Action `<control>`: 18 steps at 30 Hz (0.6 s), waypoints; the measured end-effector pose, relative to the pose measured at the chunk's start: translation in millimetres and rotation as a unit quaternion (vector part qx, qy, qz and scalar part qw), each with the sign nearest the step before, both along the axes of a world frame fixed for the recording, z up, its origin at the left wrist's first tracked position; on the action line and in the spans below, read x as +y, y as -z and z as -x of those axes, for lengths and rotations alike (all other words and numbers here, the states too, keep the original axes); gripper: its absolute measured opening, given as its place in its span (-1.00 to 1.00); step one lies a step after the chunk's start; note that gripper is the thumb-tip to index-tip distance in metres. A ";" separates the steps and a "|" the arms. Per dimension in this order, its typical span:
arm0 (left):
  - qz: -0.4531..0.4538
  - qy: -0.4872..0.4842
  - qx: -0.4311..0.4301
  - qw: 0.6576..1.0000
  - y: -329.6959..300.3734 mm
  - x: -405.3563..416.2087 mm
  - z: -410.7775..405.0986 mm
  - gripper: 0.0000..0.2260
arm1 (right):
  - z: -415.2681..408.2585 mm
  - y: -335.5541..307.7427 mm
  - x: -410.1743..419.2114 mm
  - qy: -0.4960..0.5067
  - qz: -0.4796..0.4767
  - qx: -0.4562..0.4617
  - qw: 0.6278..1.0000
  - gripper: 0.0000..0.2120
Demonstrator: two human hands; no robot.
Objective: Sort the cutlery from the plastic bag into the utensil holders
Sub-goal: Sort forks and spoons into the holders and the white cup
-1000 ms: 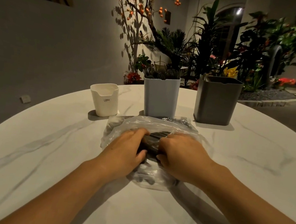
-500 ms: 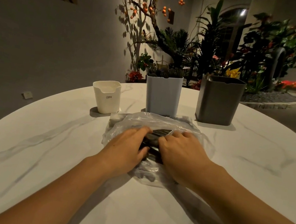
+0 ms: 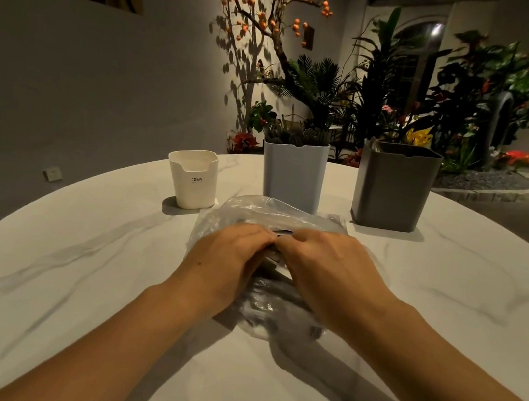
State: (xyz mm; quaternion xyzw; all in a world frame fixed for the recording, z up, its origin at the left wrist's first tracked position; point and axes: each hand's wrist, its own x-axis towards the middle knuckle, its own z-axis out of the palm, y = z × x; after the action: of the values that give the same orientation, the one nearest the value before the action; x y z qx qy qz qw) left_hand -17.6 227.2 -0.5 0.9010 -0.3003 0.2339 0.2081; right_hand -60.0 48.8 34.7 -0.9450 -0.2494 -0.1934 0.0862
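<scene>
White marble-pattern table, round-edged, carries all task items; behind it stand a grey wall with a picture and a bank of plants, including a branch with orange fruit.

Bag: clear plastic, crumpled, lying flat at the table centre, nearest the person. Its long axis runs roughly toward and away from the person. Dark cutlery shows through the plastic between the two hands; individual pieces and their pointing direction cannot be told, as hands and folds of plastic cover most of them.

Left hand: palm down on the left part of the bag, fingers curled inward at the bag's middle. Right hand: palm down on the right part, fingers curled toward the left hand. Fingertips of both hands meet, touching or nearly so, at a fold of plastic. Grip of each hand is narrow and pinched at the plastic; whether either grip actually holds the film cannot be told.

Holders, in a row beyond the bag:
- White holder, short, at left, just beside the bag's far left corner.
- Pale blue holder, tall, directly behind the bag, its base partly hidden by raised plastic.
- Dark grey holder, tall, at right, apart from the bag.

Contents of the holders cannot be seen.
</scene>
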 end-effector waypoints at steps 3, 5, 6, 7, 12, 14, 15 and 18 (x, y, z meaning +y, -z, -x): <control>0.015 -0.006 -0.013 1.000 -2.9 0.7 0.8 -0.67 | -6.2 6.4 -5.3 -0.047 -0.009 -0.100 0.994 -0.65; 0.021 0.009 -0.015 1.000 -5.4 2.1 0.9 -0.59 | -8.8 9.3 -8.2 -0.077 -0.071 -0.139 0.985 -0.70; 0.018 0.021 -0.025 0.999 -6.7 2.7 0.5 -0.59 | -10.4 10.0 -8.5 -0.086 -0.084 -0.151 0.981 -0.69; 0.018 0.031 -0.042 0.998 -7.2 3.4 -1.5 -0.61 | -12.4 10.7 -8.1 -0.091 -0.092 -0.143 0.981 -0.68; 0.095 0.050 -0.113 0.988 -9.8 -0.5 0.7 -0.74 | -12.6 9.0 -4.1 -0.097 -0.182 -0.097 0.974 -0.66; 0.154 0.049 -0.099 0.982 -12.7 -5.5 6.7 -0.80 | -8.6 5.8 -1.6 -0.114 -0.259 -0.044 0.958 -0.68; 0.195 0.046 -0.078 0.977 -16.1 -8.4 11.2 -0.84 | -7.6 4.6 -0.7 -0.121 -0.294 -0.027 0.948 -0.70; 0.343 0.062 0.033 0.937 -28.6 -16.5 22.1 -0.85 | -11.6 7.7 -2.9 -0.099 -0.370 0.016 0.924 -0.78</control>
State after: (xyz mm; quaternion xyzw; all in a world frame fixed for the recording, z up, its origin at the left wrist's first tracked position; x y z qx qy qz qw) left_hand -39.6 210.8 28.1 0.7617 -0.2506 0.2794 0.5282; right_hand -48.3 45.9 27.0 -0.8192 -0.2515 -0.2471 0.4522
